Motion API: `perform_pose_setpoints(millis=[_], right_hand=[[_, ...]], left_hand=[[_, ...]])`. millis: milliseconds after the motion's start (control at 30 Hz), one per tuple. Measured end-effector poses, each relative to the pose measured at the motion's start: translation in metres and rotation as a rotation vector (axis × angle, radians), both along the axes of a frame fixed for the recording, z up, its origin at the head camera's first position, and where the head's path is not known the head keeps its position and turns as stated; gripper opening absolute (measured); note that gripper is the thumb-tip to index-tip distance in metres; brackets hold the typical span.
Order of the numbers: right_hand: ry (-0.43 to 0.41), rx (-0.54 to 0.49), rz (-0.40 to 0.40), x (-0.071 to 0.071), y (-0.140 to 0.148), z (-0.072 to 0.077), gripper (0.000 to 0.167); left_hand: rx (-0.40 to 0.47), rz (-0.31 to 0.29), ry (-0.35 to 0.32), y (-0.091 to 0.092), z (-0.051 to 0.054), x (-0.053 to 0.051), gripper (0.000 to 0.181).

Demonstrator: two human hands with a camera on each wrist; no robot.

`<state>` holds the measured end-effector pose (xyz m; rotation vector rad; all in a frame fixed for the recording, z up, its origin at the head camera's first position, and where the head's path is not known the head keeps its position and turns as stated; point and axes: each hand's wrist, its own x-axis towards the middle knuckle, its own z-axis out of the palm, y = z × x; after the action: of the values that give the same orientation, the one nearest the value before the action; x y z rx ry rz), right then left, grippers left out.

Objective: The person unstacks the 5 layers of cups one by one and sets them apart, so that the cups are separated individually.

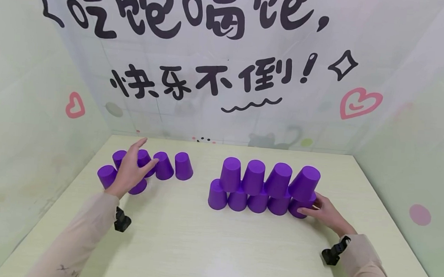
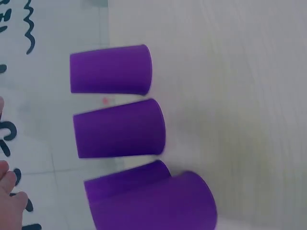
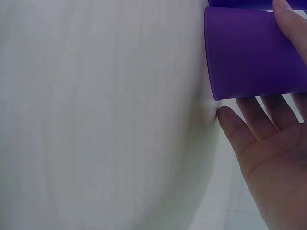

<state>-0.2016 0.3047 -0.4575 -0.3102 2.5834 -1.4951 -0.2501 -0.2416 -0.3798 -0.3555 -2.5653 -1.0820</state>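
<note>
On the right of the table, purple cups stand upside down in two rows, with an upper row [image 1: 255, 177] resting on a lower row [image 1: 257, 202]. My right hand [image 1: 329, 213] holds the end cup [image 1: 297, 209] of the lower row, its thumb on the near side. In the right wrist view the other fingers [image 3: 235, 127] reach behind that cup [image 3: 254, 52]. Over a loose group of cups at the left, my left hand [image 1: 131, 173] hovers with fingers extended and thumb spread, hiding some of them. Nearest its thumb is an upside-down cup [image 1: 163, 166].
Another upside-down cup [image 1: 184, 166] stands at the right end of the left group, apart from the stacked rows. Pale wood-look table [image 1: 200, 243] meets a printed back wall [image 1: 192, 119] and side walls. A black wrist camera [image 1: 122, 220] sits on the left sleeve.
</note>
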Motion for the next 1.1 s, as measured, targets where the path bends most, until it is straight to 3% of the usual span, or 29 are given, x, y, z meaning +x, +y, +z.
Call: perform_pose_setpoints(millis=[333, 533, 767, 933, 1100], right_hand=[[-0.005, -0.008, 0.001, -0.001, 0.001, 0.000, 0.064], [-0.004, -0.005, -0.009, 0.001, 0.001, 0.000, 0.064], [-0.007, -0.003, -0.006, 0.001, 0.001, -0.001, 0.062], [0.007, -0.001, -0.003, 0.000, 0.001, -0.001, 0.063], [0.008, -0.004, 0.002, 0.000, 0.000, -0.001, 0.062]], left_hand=[[0.143, -0.180, -0.015, 0.072, 0.016, -0.005, 0.068], [0.113, -0.320, -0.057, 0.112, 0.021, -0.009, 0.066], [0.093, -0.487, -0.119, 0.153, 0.029, -0.002, 0.068], [0.063, -0.534, -0.168, 0.171, 0.028, 0.003, 0.068], [0.103, -0.546, -0.220, 0.179, 0.018, 0.003, 0.067]])
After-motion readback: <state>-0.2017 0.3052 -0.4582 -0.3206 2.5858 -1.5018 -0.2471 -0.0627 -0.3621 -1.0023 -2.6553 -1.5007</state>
